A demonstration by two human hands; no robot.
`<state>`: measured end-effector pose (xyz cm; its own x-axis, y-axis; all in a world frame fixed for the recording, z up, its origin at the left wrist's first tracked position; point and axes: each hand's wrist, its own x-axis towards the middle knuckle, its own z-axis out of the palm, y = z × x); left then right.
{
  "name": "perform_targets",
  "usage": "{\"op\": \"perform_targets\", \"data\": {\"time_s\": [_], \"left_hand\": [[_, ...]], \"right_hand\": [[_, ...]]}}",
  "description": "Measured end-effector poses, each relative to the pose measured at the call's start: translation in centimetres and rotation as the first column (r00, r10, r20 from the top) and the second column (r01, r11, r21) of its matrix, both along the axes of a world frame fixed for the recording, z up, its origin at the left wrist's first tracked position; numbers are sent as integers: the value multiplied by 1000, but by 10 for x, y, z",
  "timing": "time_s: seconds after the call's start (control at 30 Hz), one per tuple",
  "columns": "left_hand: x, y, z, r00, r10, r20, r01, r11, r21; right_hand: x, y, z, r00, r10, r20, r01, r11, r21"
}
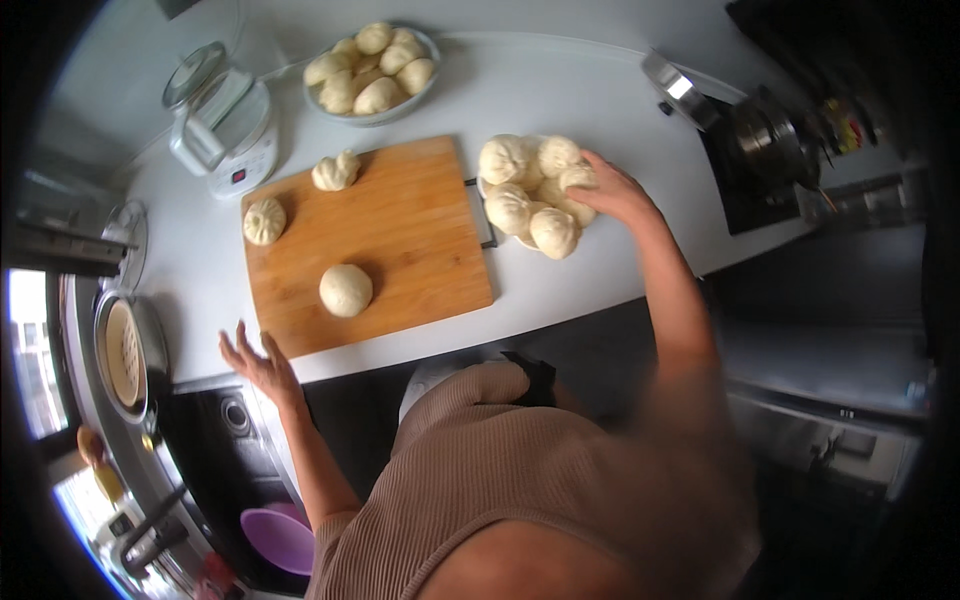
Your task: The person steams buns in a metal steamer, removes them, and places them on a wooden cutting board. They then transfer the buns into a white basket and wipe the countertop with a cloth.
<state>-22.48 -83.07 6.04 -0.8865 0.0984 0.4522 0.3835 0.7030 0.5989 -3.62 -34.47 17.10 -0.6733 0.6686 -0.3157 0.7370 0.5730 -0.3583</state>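
Observation:
My right hand (619,187) is at the right side of a pile of buns, its thumb and fingers around a pleated dough bun (577,177). Several more pleated buns (504,159) crowd together there, largely hiding the plate beneath them. Off the near left corner of a wooden cutting board (420,247), my left hand (262,369) is raised with fingers spread and holds nothing. A smooth dough ball (346,290) sits near the board's front edge. One pleated bun (265,222) rests at the board's left edge, and a twisted, lumpy bun (335,171) at its far edge.
Behind the board stands a bowl (375,118) heaped with buns. A glass electric kettle (225,127) is at the back left. Left lies a metal pot (155,352) with a steamer insert, beside the dark sink (202,435) holding a purple basin (277,538). A hob (750,202) with a pot is right.

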Motion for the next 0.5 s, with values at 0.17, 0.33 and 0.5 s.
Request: {"op": "perform_targets", "data": {"time_s": [0.17, 0.33, 0.5], "left_hand": [[-38, 13, 2, 999, -28, 31, 27, 1000, 15], [-86, 52, 31, 991, -85, 99, 102, 979, -177], [-138, 103, 0, 978, -185, 94, 207, 859, -467]], "right_hand": [[9, -9, 11, 994, -7, -105, 2, 999, -48], [19, -34, 32, 984, -27, -178, 42, 996, 82], [48, -49, 48, 971, -66, -229, 98, 986, 134]]}}
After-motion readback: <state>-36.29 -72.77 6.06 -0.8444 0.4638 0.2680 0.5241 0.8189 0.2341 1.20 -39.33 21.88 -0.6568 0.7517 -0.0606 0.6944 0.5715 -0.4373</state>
